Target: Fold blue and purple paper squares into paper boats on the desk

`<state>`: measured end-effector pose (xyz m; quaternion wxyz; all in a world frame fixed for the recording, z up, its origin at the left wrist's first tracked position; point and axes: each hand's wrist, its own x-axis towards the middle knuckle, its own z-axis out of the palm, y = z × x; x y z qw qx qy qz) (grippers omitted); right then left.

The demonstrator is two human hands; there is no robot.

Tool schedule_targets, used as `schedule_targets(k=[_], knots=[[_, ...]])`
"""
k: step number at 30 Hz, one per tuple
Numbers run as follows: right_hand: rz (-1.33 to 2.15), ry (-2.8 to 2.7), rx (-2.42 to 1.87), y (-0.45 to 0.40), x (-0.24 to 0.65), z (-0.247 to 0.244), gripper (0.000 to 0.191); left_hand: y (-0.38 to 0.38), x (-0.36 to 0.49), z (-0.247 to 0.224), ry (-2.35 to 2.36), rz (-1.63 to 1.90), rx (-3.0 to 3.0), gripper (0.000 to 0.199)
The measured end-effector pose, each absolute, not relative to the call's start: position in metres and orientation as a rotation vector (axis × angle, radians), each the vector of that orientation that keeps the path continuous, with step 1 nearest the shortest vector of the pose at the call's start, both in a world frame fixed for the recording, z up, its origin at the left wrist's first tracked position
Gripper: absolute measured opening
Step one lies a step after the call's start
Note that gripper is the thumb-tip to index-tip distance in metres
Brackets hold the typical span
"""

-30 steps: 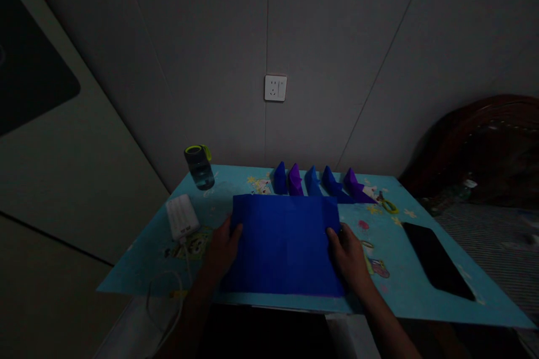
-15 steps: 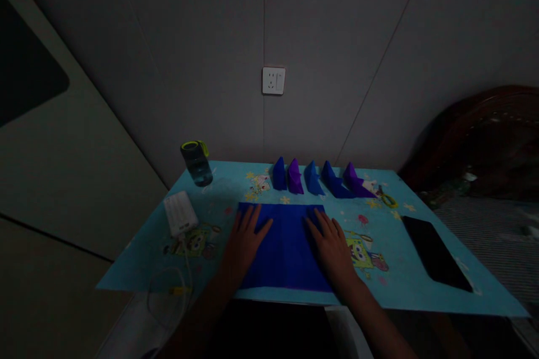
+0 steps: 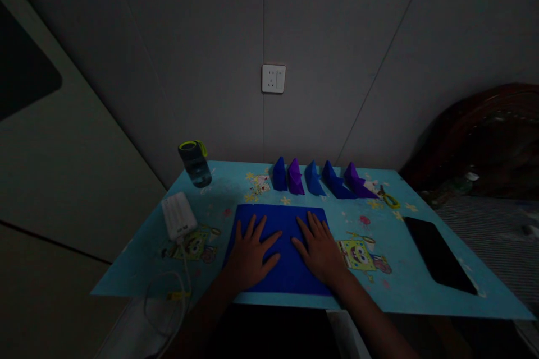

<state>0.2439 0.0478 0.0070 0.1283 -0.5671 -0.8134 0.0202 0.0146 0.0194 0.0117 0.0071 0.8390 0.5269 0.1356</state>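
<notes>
My left hand (image 3: 247, 255) lies flat, fingers spread, gripping nothing, on the blue paper (image 3: 287, 272), which I held up by its sides a second ago and which now rests on the desk (image 3: 130, 276); my right hand (image 3: 322, 252) lies likewise, holding nothing.

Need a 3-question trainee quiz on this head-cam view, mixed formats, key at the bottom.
1. Multiple choice: what do the left hand and right hand both lie on?
A) a black flat device
B) a blue sheet
C) scissors

2. True or false: the bottle stands nearer the wall than the white power bank does.

3. Count: how many folded paper shapes are lined up beyond the blue sheet?

Key:
1. B; both hands are spread on it.
2. True.
3. Five.
</notes>
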Motion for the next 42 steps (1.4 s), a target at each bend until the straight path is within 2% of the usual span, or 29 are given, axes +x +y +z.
schedule_targets(k=[6,10,14,17,21,25,31,33,37,42], knots=[[0.104,-2.336,-1.739,0.046,0.253,0.000,0.068,0.020,0.009,0.010,1.660,0.439,2.642,0.057],[0.105,-2.384,-1.790,0.047,0.249,0.014,0.067,0.020,0.011,0.011,1.646,0.371,2.638,0.054],[0.091,-2.414,-1.820,0.069,0.226,0.050,0.051,0.020,0.012,0.013,1.653,0.287,2.599,0.053],[0.116,-2.314,-1.853,0.100,0.199,0.072,0.048,0.020,0.012,0.015,1.647,0.295,2.590,0.053],[0.173,-2.235,-1.960,0.138,0.170,0.079,0.047,0.017,0.012,0.018,1.635,0.350,2.610,0.050],[0.149,-2.227,-1.953,0.148,0.161,0.081,0.032,0.017,0.015,0.026,1.627,0.512,2.573,0.050],[0.087,-2.300,-1.771,0.087,0.177,0.087,0.032,0.026,0.026,0.039,1.550,1.240,1.892,0.054],[0.044,-2.354,-1.510,0.057,0.187,0.081,0.030,0.027,0.030,0.044,1.466,1.405,1.586,0.050],[-0.019,-2.308,-1.009,0.006,0.205,0.066,0.028,0.022,0.034,0.052,1.379,1.423,1.205,0.040],[0.291,-2.175,-1.064,-0.016,0.212,0.067,0.027,0.015,0.040,0.052,1.451,1.355,1.382,0.032]])
